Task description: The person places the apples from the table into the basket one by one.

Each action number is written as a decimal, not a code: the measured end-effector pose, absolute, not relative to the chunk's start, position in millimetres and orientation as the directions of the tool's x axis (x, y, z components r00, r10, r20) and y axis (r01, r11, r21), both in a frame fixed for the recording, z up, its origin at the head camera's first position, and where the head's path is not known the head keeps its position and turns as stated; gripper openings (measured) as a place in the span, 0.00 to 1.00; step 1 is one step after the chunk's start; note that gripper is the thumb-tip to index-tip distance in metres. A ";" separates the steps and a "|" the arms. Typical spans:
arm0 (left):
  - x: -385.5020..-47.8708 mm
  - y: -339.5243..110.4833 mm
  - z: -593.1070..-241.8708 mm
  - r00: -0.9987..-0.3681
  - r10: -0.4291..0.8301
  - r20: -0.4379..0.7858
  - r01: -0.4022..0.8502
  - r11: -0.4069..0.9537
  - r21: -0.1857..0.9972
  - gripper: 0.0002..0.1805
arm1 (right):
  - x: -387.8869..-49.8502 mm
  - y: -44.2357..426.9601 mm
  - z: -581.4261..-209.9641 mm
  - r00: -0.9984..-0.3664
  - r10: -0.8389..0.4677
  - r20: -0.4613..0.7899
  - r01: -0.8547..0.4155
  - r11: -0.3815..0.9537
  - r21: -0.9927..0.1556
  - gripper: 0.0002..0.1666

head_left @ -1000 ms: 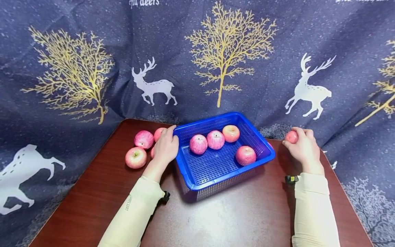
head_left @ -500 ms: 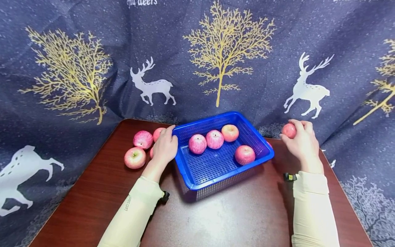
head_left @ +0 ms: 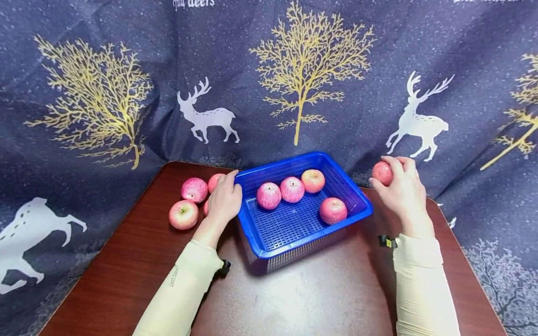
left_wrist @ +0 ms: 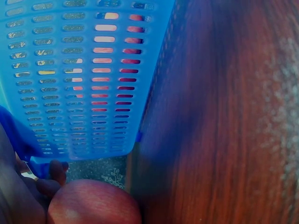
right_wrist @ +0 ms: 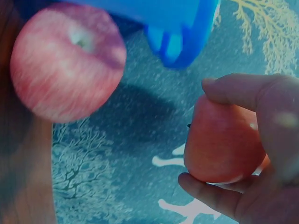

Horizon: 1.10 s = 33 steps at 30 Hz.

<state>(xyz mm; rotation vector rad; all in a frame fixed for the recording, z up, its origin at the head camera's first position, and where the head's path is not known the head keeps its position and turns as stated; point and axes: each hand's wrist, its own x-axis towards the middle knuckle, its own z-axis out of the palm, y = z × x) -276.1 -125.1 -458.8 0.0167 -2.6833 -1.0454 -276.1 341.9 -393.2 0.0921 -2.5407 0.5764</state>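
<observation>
One apple [head_left: 382, 173] in the grip of the right hand [head_left: 403, 192], blue basket rim [head_left: 311, 234] in the left hand [head_left: 225, 198]

Left hand [head_left: 224, 200] and right hand [head_left: 402, 191] are bare, the pale yellow-green left sleeve [head_left: 181, 291] carries small grey lettering [head_left: 173, 277], the matching right sleeve [head_left: 423, 294] shows creases below a broad cuff [head_left: 419, 252], and a black left wrist camera [head_left: 225, 268] and right wrist camera [head_left: 385, 241] are worn.

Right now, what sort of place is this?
Probably an indoor tabletop set-up staged for recording, though the room beyond is out of view. A cloth backdrop printed with deer and trees hangs behind a wood-grain table, which bears a blue basket with apples.
</observation>
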 end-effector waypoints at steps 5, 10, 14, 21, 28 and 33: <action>-276.7 -125.0 -459.0 -0.966 -0.105 0.237 0.084 0.739 0.668 0.30 | -273.2 330.2 -390.8 -0.848 0.015 0.530 -0.216 0.903 -0.370 0.40; -276.2 -124.9 -458.4 -0.966 -0.105 0.234 0.081 0.742 0.666 0.30 | -270.3 318.2 -389.4 -0.840 -0.027 0.542 -0.259 0.898 -0.357 0.41; -276.0 -124.8 -457.9 -0.967 -0.106 0.233 0.078 0.743 0.664 0.30 | -270.0 309.3 -389.5 -0.828 -0.076 0.555 -0.309 0.888 -0.341 0.40; -275.9 -124.6 -457.5 -0.967 -0.105 0.232 0.078 0.745 0.663 0.30 | -269.0 295.5 -392.3 -0.811 -0.163 0.562 -0.385 0.872 -0.302 0.40; -276.1 -124.8 -458.4 -0.964 -0.105 0.245 0.086 0.747 0.659 0.30 | -266.6 284.7 -394.3 -0.798 -0.205 0.567 -0.424 0.859 -0.286 0.40; -275.8 -125.1 -458.2 -0.965 -0.104 0.239 0.082 0.748 0.658 0.31 | -264.2 276.2 -394.8 -0.791 -0.238 0.564 -0.444 0.857 -0.261 0.40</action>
